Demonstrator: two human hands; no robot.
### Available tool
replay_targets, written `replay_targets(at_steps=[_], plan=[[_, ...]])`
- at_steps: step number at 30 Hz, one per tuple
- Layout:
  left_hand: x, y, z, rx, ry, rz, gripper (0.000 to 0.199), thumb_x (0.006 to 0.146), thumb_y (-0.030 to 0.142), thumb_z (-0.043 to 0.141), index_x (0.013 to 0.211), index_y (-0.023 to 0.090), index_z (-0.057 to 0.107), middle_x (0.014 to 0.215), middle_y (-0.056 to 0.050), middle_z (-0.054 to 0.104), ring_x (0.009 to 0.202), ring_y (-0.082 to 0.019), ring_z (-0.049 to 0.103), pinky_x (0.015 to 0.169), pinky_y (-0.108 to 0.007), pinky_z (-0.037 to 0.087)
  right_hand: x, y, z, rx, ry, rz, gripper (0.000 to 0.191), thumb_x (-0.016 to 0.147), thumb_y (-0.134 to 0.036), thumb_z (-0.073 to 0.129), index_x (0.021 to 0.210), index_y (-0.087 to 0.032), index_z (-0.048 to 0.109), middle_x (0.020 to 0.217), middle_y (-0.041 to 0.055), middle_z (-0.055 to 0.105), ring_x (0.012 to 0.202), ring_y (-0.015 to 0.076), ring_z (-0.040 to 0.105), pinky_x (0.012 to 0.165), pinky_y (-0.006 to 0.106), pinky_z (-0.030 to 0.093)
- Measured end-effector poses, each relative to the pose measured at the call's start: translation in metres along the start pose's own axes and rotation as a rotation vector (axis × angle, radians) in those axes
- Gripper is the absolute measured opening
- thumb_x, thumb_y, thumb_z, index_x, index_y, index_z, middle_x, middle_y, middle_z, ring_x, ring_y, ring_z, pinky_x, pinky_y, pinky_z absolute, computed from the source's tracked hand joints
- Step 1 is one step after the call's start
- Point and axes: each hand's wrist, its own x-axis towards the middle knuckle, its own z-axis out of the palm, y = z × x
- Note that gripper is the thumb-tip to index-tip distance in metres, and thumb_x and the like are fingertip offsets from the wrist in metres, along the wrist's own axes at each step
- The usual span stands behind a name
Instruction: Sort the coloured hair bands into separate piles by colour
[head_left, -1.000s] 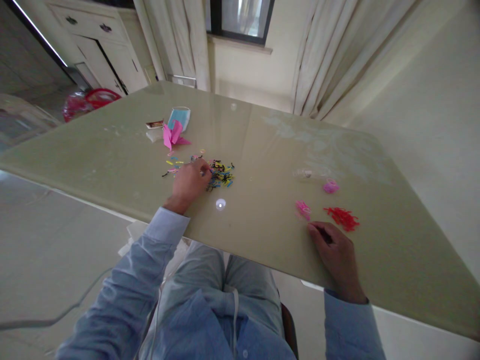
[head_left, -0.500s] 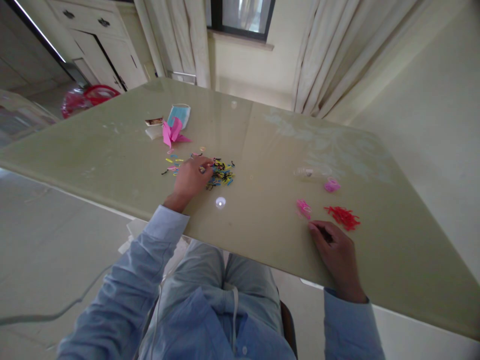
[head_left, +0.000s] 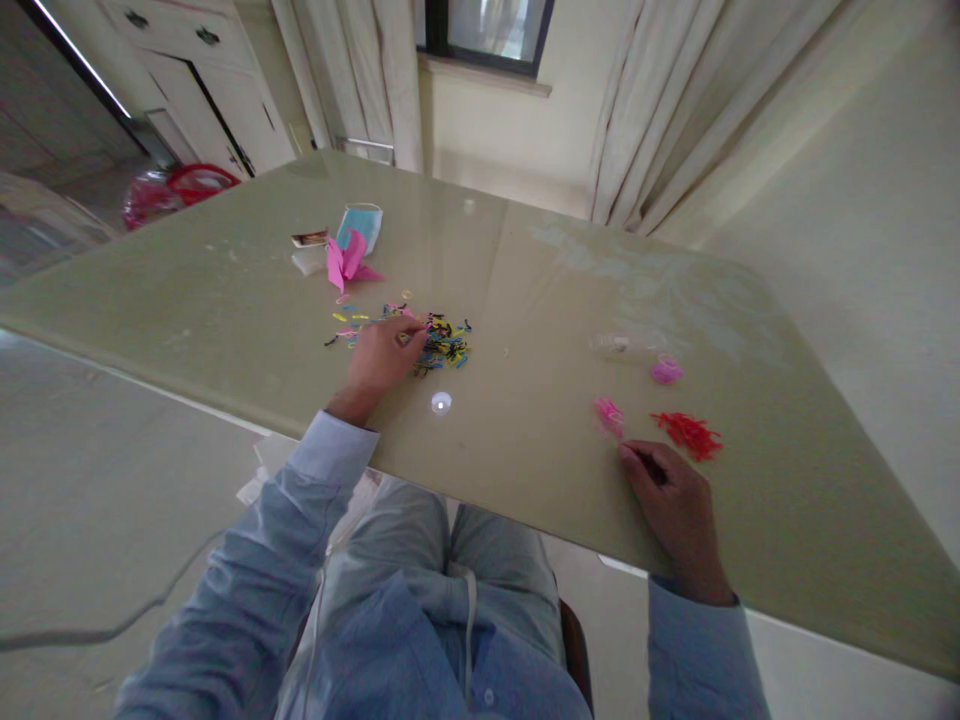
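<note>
At the pile of small mixed-colour rubber bands (head_left: 448, 345), my left hand (head_left: 384, 355) has its thumb and fingertips pinched together over the pile's left side. Whatever may be between them is too small to make out. My right hand (head_left: 671, 505) rests on the table with thumb and forefinger pressed together, just below a small pink heap of bands (head_left: 610, 416); its pinch is also too small to read. A red heap of bands (head_left: 688, 435) lies beyond its knuckles, and a purple-pink bundle of bands (head_left: 666, 370) sits farther back.
A clear plastic bottle or tube (head_left: 626, 346) lies behind the heaps on the right. Toward the far left of the table (head_left: 517, 450) are a pink folded paper shape (head_left: 349, 262), a blue face mask (head_left: 361, 228) and a small wrapper (head_left: 310, 240). The table's near edge runs above my lap.
Both hands keep nearly the same pose and place. The view has shifted very slightly; nothing is visibly picked up or let go.
</note>
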Motion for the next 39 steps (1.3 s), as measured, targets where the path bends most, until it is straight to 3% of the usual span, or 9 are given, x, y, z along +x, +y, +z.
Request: replay_targets(at_steps=[9,39], plan=[[-0.0006,-0.0036,0.0027,-0.069,0.113,0.043,0.025,0.082,0.031,0.063,0.091,0.015,0.08,0.096,-0.009,0.079,0.074,-0.019,0.067,0.074,-0.03,0.052,-0.0003,-0.0006,0.0004,-0.008,0.001,0.01,0.036,0.088,-0.052,0.058,0.085,-0.019,0.073,0.08,0.0077,0.074,0.069,0.0212,0.066,0.066,0.033,0.052],[-0.0037,0.0004,0.0026,-0.283,0.051,-0.112,0.016,0.073,0.027,0.065,0.081,0.015,0.073,0.07,-0.002,0.07,0.051,-0.012,0.056,0.052,-0.023,0.041,-0.0012,-0.0012,0.0002,-0.022,0.006,0.015,0.035,0.088,-0.051,0.059,0.085,-0.019,0.073,0.079,0.0074,0.073,0.068,0.0207,0.065,0.067,0.033,0.052]])
